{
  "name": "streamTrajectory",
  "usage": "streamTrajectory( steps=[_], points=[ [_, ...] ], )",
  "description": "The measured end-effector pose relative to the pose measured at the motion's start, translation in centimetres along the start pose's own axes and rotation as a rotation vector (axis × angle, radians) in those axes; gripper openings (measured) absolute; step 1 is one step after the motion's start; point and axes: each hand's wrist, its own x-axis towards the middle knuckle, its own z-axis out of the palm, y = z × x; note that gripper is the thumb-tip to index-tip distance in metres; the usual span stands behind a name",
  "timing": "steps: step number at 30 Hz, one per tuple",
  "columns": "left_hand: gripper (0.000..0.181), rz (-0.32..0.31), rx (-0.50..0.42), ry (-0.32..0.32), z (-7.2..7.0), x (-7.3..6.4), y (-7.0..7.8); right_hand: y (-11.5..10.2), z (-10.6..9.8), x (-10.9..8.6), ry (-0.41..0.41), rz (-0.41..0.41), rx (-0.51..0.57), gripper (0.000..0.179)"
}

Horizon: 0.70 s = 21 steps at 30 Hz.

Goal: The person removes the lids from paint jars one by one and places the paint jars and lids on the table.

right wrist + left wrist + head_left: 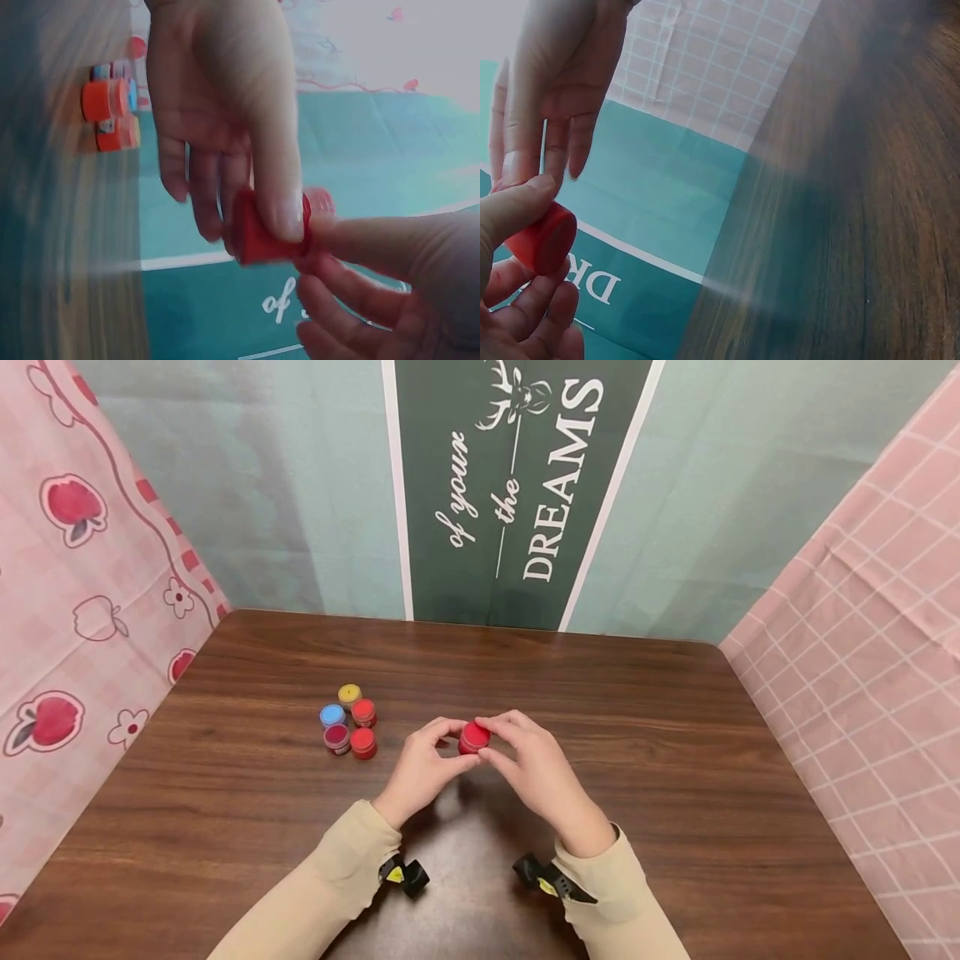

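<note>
Red and round, the little pot (475, 740) is up off the brown table (675, 768), right between the two hands. From where I stand, the left hand (427, 767) pinches it on one side and the right hand (538, 767) pinches it on the other, thumbs near the person and fingers on the far side. I'd guess it is light, since just fingertips hold it up. It looks hard and smooth, maybe plastic, so it should not squash, but it could slip if the fingers were wet. I don't think it would break easily. Its round side seems the best place to hold, one hand low down and one around the top, where a thin line runs across it. Fingers hide much of that side, so I can't tell if the top is tight or loose. The right wrist view is blurry, and in the left wrist view a thumb covers part of the pot. Five more small jars (363, 743) sit in a bunch to the left, too tiny to read. Both pale sleeves (322, 877) get cut off at the bottom of the head view.
</note>
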Motion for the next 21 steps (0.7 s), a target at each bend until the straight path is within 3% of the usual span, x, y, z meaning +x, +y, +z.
streamTrajectory(
  steps=[4, 10, 13, 21],
  points=[
    [0.035, 0.004, 0.010, -0.007, 0.0, 0.0, 0.1, 0.4, -0.3, 0.0, -0.017, -0.010, 0.013, 0.037],
    [0.028, 0.009, -0.010, -0.036, 0.2, -0.3, 0.1, -0.1, 0.9, 0.0, 0.065, 0.084, -0.108, 0.045],
    [0.028, 0.023, -0.003, -0.035, 0.2, -0.2, 0.2, -0.2, 1.1, -0.2, 0.076, 0.051, -0.119, 0.038],
    [0.035, 0.047, 0.047, -0.037, 0.1, 0.0, 0.1, 0.1, -0.5, -0.1, -0.075, -0.073, 0.034, 0.042]
  ],
)
